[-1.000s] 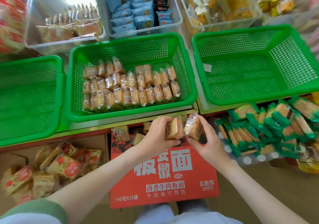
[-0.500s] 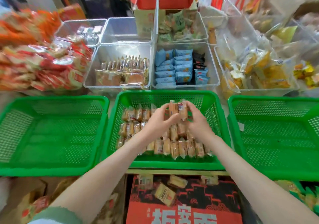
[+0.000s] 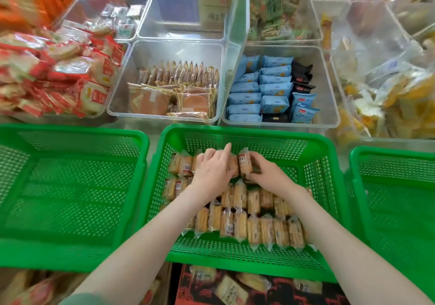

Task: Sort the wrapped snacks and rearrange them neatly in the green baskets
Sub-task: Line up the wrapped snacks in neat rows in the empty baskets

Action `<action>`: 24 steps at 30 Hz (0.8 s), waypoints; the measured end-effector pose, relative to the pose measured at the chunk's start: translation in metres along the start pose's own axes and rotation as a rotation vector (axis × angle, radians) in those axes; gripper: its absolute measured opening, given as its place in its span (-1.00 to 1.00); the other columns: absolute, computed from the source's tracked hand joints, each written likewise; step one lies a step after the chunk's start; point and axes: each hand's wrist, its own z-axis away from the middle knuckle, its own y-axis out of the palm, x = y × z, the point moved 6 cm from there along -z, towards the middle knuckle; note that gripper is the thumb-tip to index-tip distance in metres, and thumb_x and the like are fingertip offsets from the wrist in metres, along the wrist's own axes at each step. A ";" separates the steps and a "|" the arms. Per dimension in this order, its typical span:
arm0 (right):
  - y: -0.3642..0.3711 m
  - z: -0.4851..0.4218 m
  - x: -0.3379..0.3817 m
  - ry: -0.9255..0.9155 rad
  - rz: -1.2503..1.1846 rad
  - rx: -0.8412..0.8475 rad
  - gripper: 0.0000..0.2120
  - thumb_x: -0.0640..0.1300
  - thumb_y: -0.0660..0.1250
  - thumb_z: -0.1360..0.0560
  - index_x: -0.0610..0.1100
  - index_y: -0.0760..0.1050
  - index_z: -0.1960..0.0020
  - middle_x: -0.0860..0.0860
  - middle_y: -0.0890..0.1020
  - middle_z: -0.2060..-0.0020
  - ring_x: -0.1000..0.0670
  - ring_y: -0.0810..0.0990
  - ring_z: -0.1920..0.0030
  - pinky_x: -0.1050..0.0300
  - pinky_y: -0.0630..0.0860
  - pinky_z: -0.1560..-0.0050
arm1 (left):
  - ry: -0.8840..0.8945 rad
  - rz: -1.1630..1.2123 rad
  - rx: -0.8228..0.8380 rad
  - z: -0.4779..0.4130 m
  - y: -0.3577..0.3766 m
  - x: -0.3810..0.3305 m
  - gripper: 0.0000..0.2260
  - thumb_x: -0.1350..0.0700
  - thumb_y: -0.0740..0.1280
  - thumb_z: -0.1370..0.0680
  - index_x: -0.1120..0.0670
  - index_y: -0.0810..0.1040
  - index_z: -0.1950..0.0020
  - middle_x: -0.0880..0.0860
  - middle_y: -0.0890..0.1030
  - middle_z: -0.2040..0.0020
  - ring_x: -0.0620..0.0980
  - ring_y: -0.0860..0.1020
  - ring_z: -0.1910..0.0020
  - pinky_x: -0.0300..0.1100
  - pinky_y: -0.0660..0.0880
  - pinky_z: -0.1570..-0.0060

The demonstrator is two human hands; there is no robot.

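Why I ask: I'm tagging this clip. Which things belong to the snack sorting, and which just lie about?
Job: biscuit packs; middle green basket; upright pack gripped by the right hand; left hand on the back row; left green basket; right green basket.
Lying about: blue packs; brown cakes; red cracker pile.

Left basket (image 3: 70, 135), mid basket (image 3: 247, 131) & right basket (image 3: 388, 154): all bright green w/ a fine grid of holes. Your snacks (image 3: 254, 229) in the mid one: golden-tan, clear wrap, small red-white labels. Behind them, blue packs (image 3: 275, 90) are pale, black packs (image 3: 301, 74) beside. Counter's left edge: red packs (image 3: 89, 95) w/ white. Right edge: bags (image 3: 404, 102) yellow. Box (image 3: 282, 290) below you: red-&-black pattern.
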 end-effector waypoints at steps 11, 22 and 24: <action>0.002 -0.020 -0.025 0.048 0.238 0.151 -0.43 -0.17 0.30 -0.53 -0.03 0.24 -0.51 -0.04 0.43 -0.39 -0.09 0.43 -0.32 0.10 0.39 -0.29 | 0.373 -0.170 0.009 -0.015 0.020 -0.021 -0.39 -0.12 0.18 -0.62 -0.11 -0.04 -0.58 0.12 0.15 -0.55 0.10 0.11 -0.53 0.15 -0.06 -0.47; -0.001 -0.016 -0.037 0.306 0.545 0.169 -0.48 -0.10 0.26 -0.52 -0.06 0.26 -0.47 -0.16 0.23 -0.42 -0.22 0.17 -0.42 -0.12 0.23 -0.37 | 0.550 0.099 -0.092 -0.014 0.007 -0.027 -0.68 0.18 0.40 -0.50 0.17 0.49 -0.24 0.17 0.46 -0.35 0.18 0.44 -0.31 0.00 0.28 -0.37; -0.002 -0.013 -0.035 0.278 0.479 0.166 -0.47 -0.10 0.29 -0.52 -0.03 0.27 -0.46 -0.14 0.34 -0.38 -0.19 0.31 -0.35 -0.08 0.36 -0.31 | 0.564 0.123 -0.121 -0.014 0.004 -0.026 -0.67 0.20 0.41 -0.48 0.18 0.50 -0.23 0.15 0.52 -0.25 0.14 0.48 -0.23 -0.01 0.39 -0.28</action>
